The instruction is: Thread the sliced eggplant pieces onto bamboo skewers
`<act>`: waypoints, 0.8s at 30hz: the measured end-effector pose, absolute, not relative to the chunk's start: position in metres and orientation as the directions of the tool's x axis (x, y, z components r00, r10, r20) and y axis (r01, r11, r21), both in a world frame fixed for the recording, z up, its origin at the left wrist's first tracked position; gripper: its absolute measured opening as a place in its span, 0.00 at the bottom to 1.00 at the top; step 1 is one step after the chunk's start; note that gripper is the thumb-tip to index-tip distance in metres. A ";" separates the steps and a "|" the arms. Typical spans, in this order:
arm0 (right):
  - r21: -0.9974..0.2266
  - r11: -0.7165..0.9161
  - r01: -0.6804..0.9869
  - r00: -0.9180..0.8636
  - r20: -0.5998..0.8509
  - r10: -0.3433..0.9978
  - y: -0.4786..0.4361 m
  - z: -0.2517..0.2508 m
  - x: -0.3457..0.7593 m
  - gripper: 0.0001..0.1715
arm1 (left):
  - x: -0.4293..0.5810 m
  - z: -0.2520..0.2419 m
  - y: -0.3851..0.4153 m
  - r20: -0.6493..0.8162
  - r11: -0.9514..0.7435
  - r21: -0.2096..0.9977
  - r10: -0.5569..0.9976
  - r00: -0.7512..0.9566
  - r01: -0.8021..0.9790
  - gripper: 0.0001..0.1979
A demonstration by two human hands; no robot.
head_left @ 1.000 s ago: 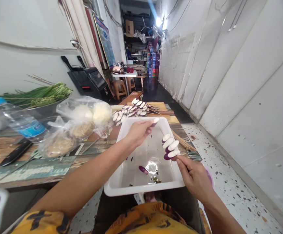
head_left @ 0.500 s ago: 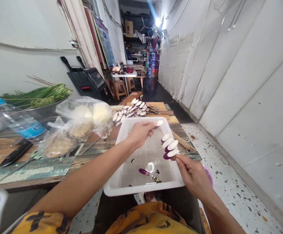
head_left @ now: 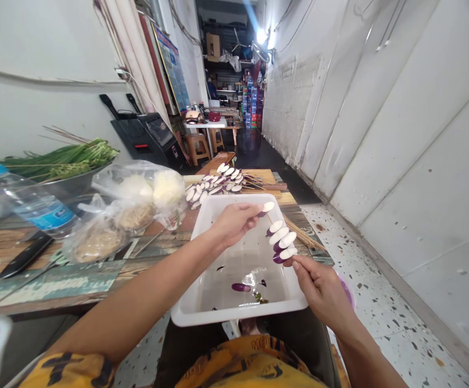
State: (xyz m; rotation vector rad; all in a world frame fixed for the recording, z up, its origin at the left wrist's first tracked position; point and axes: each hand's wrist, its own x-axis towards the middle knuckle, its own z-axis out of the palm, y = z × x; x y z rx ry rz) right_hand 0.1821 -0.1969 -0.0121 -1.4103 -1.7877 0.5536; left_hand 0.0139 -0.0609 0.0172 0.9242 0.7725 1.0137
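Over the white plastic tub (head_left: pixel 181 314), my left hand (head_left: pixel 236 222) pinches an eggplant slice (head_left: pixel 268 206), white-faced with purple skin, at the tip of a thin bamboo skewer (head_left: pixel 270 217). Several more slices (head_left: pixel 278 237) are threaded lower on that skewer. My right hand (head_left: pixel 319 285) is closed on the skewer's lower end, just below the bottom slice, at the tub's right rim. Water lies in the tub, where a loose purple eggplant piece (head_left: pixel 241 288) and small dark scraps float.
Behind the tub lies a pile of skewered eggplant (head_left: pixel 214 186); bare skewers (head_left: pixel 305 234) are at its right. To the left are bagged food (head_left: pixel 101 237), a water bottle (head_left: pixel 48 210), a black-handled knife (head_left: pixel 26 256) and a bowl of greens (head_left: pixel 73 159).
My left hand and the slice it pinches have shifted slightly right and down along the skewer, closer to the other slices. My right hand has barely moved.
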 end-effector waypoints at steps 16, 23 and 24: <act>-0.743 0.246 0.622 0.011 0.323 0.946 -0.197 -0.016 0.182 0.15 | -0.005 0.026 -0.043 0.007 -0.006 1.000 0.971 0.239 -0.007 0.10; -0.746 0.261 0.613 -0.006 0.326 0.945 -0.195 -0.017 0.180 0.15 | -0.032 0.019 0.005 0.034 -0.320 0.557 0.931 0.364 0.766 0.05; -0.742 0.264 0.616 -0.009 0.328 0.944 -0.195 -0.017 0.180 0.14 | -0.032 0.012 0.009 -0.021 -0.331 0.490 0.920 0.391 0.806 0.06</act>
